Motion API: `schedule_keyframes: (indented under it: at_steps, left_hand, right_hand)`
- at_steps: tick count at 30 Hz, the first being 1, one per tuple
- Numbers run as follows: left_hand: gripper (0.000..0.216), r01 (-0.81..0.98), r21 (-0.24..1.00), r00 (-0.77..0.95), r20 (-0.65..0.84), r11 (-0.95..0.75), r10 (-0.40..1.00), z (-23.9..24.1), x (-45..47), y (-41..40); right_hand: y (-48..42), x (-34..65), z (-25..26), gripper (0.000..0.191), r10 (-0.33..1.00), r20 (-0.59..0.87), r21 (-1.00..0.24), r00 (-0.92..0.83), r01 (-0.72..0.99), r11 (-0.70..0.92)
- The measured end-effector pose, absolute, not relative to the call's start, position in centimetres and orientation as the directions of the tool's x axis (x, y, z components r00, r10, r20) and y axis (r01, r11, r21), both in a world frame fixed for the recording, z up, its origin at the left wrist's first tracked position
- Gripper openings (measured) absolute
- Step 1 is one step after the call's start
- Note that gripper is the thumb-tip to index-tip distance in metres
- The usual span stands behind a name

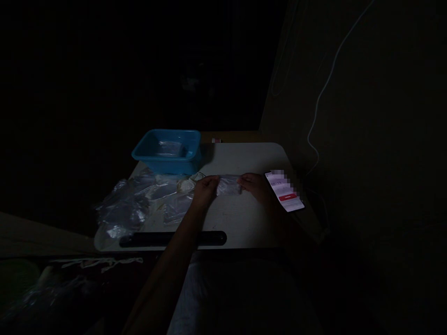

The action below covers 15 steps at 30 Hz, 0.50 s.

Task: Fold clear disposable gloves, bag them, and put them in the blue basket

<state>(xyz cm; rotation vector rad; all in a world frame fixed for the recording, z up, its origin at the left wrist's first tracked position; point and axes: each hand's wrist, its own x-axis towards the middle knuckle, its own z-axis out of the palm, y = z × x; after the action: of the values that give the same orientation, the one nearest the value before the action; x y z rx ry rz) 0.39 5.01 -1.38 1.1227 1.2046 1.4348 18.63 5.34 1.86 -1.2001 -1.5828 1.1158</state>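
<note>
The scene is very dark. A small clear plastic bag (228,185) is stretched between my two hands above a pale lap table (240,218). My left hand (206,189) pinches its left end and my right hand (254,187) pinches its right end, both closed on it. What is inside the bag cannot be made out.
A blue plastic tub (168,151) with a clear bag in it stands at the table's far left. Several loose clear bags (136,204) lie on the left side. A lit phone (284,190) rests at the right edge. A dark bar (172,238) runs along the near edge. A white cable (323,90) hangs on the right wall.
</note>
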Motion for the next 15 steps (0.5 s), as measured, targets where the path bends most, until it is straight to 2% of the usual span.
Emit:
schedule_keyframes:
  at_steps: [5,15]
  left_hand:
    - [0.027,-0.201,0.977,-0.088,0.051,-0.068,0.995,-1.27,0.43,4.88]
    - [0.03,-0.111,0.991,-0.124,0.055,-0.069,0.991,-1.23,0.33,4.85]
  right_hand:
    - [5.33,18.65,1.8,0.026,0.975,0.1,-0.969,-0.199,0.202,0.141]
    - [5.26,18.78,1.82,0.025,0.97,0.123,-0.96,-0.208,0.223,0.17]
